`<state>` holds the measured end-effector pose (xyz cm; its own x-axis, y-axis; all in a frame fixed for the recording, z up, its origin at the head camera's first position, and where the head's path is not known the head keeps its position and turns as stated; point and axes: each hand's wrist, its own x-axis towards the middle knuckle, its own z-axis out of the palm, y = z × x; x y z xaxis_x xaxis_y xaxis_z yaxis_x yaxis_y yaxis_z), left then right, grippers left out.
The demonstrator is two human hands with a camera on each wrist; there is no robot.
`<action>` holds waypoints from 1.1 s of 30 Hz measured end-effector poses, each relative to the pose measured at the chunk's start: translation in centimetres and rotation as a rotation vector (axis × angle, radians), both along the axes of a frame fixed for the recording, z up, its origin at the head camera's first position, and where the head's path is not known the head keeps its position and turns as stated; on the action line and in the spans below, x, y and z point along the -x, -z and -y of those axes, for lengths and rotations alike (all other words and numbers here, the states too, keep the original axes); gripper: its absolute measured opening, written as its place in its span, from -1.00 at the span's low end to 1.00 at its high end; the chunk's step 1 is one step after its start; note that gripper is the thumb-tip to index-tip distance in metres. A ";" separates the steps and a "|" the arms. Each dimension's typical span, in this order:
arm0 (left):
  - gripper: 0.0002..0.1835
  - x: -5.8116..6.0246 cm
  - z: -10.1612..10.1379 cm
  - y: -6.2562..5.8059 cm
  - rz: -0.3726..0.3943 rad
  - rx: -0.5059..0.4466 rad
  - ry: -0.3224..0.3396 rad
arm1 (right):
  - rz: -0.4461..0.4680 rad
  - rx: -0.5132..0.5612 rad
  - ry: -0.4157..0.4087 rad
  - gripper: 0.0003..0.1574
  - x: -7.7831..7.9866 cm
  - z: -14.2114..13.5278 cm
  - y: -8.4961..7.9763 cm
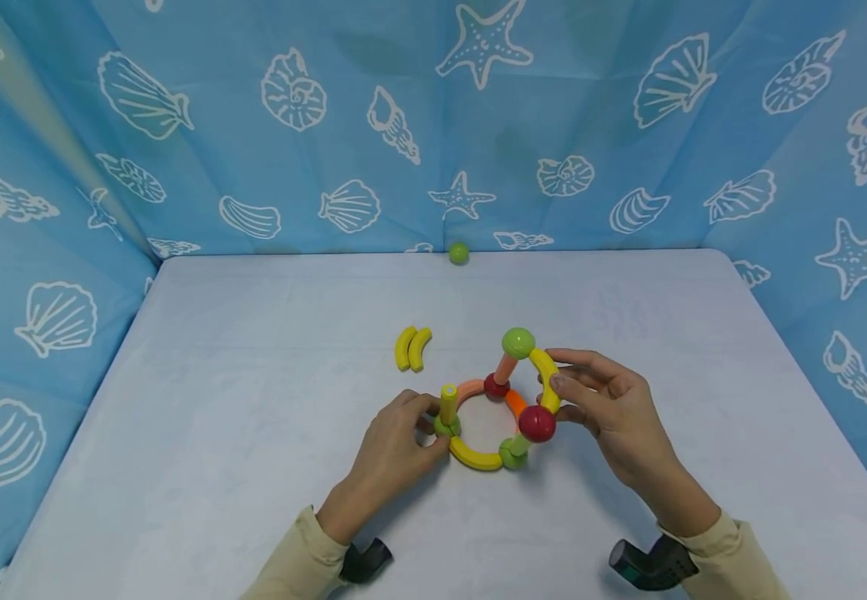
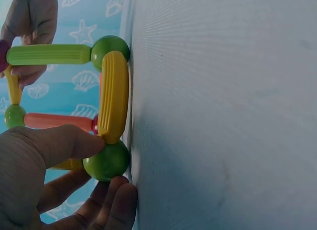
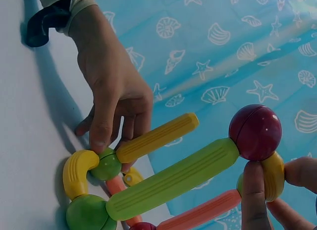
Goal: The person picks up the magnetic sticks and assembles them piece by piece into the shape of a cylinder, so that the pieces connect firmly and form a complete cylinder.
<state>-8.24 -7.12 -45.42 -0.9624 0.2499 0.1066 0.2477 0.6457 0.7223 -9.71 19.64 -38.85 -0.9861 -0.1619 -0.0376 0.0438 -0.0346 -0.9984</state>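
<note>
A toy structure of balls and rods stands on the table, its base a ring of curved rods and balls. My left hand (image 1: pixel 398 442) grips the green ball (image 2: pixel 106 161) at the ring's left corner, its thumb by the end of a yellow curved rod (image 1: pixel 476 457). From that ball rises a straight yellow rod (image 3: pixel 158 137) with a bare top end. My right hand (image 1: pixel 609 408) pinches an upper yellow curved rod (image 1: pixel 546 371), which spans a green ball (image 1: pixel 518 342) and a red ball (image 1: pixel 537 423). Under these two balls stand a pink rod (image 3: pixel 200 210) and a light green rod (image 3: pixel 173 179).
Two yellow curved rods (image 1: pixel 412 348) lie side by side behind the structure. A loose green ball (image 1: pixel 459 253) sits at the table's far edge. Blue seashell-patterned cloth (image 1: pixel 373 167) hangs behind and beside the white table (image 1: pixel 216 417).
</note>
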 end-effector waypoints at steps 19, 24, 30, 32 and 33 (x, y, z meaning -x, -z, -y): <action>-0.61 -0.4 2.3 -0.9 0.040 -0.009 -0.018 | 0.012 0.005 -0.020 -0.59 0.1 0.1 -0.1; -0.65 0.0 4.9 -1.4 -0.010 -0.014 -0.036 | 0.021 0.010 -0.020 -0.58 0.1 0.1 -0.1; -0.64 1.6 8.6 -1.7 -0.080 -0.011 -0.065 | 0.033 0.016 -0.019 -0.58 0.0 0.1 -0.2; -0.64 2.4 9.6 -1.7 -0.101 -0.006 -0.072 | 0.032 0.019 -0.020 -0.58 0.0 0.1 -0.2; -0.64 2.8 10.0 -1.8 -0.111 -0.001 -0.077 | 0.031 0.019 -0.021 -0.58 0.1 0.1 -0.2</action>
<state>-11.03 -17.14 -43.66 -0.9610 0.1758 0.2136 0.2759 0.6650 0.6940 -9.76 19.51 -38.68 -0.9808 -0.1841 -0.0650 0.0759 -0.0526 -0.9957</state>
